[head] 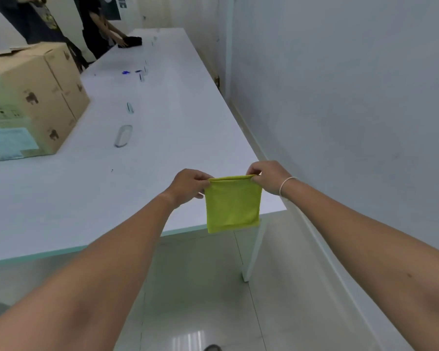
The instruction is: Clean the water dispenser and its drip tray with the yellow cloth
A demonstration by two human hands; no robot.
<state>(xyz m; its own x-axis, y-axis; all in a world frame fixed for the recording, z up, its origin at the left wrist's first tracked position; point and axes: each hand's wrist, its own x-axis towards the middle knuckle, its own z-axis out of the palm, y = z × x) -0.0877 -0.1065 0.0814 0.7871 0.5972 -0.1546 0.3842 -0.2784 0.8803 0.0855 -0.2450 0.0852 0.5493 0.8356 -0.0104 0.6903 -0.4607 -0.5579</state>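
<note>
The yellow cloth (232, 205) hangs folded in front of me, above the near right corner of the white table (142, 153). My left hand (188, 184) pinches its top left corner and my right hand (269, 177) pinches its top right corner, holding the top edge taut between them. No water dispenser or drip tray is in view.
A large cardboard box (33, 97) stands on the table's left side. Small items, among them a flat clear piece (123, 135) and blue bits (131, 71), lie along the table's middle. Two people (61, 24) stand at its far end. A white wall (352, 84) runs along the right.
</note>
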